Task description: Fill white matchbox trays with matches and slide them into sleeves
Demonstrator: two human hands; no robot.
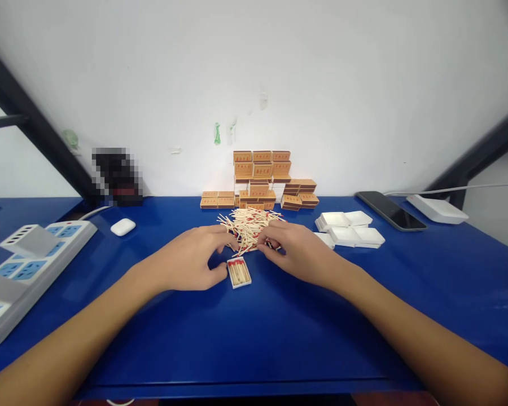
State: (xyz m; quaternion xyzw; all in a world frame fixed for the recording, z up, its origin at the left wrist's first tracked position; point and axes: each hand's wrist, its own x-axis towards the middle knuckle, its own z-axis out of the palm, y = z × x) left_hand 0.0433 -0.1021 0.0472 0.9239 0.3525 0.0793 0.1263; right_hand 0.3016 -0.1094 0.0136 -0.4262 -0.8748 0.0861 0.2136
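A small white matchbox tray (239, 273), filled with red-tipped matches, lies on the blue table in front of me. My left hand (198, 256) is at its left side, thumb and fingers apart, the thumb tip at the tray's edge. Behind the tray spreads a loose pile of matches (250, 223). At the pile's right front edge, my right hand (294, 248) has its fingers curled in on a few matches; its fingertips partly cover them.
Stacked orange matchbox sleeves (262, 170) stand against the wall. White trays (351, 228) sit in piles at right, near a black phone (389, 211) and a white box (437, 208). At left are a power strip (46, 254) and a white earbud case (123, 227).
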